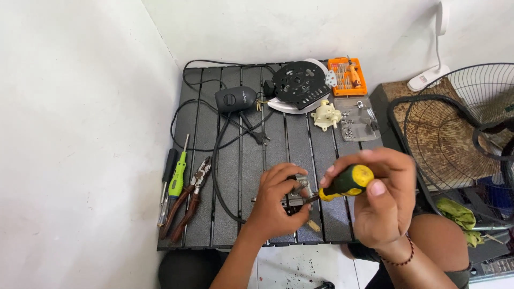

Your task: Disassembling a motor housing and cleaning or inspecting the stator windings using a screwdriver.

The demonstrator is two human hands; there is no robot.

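The left hand (pixel 276 200) was closed around a small grey metal part (pixel 300 188), pinning it against the black slatted table (pixel 235 176) near the front edge. The right hand (pixel 377 192) was clamped on a screwdriver with a yellow and black handle (pixel 348 182), its tip set against the metal part; the two hands stood close together, all but touching. At the back of the table sat an open orange case (pixel 349 76) containing a row of small bits and a short orange driver. Just in front of it lay a clear plastic tray (pixel 357 124) holding loose screws and small metal pieces; their number could not be told. Beside the tray rested a cream plastic gear housing (pixel 325 114), and behind that a round black motor plate (pixel 300 83) on a white disc. A black oval adapter (pixel 235 99) with a pale mark on its top lay to the left, its black cable (pixel 217 171) looping across the slats. At the left edge were a green-handled screwdriver (pixel 176 179), a dark-handled tool alongside it, and red-handled pliers (pixel 190 198). A wire fan guard (pixel 455 134) stood to the right of the table, with a white power strip (pixel 428 77) behind it.
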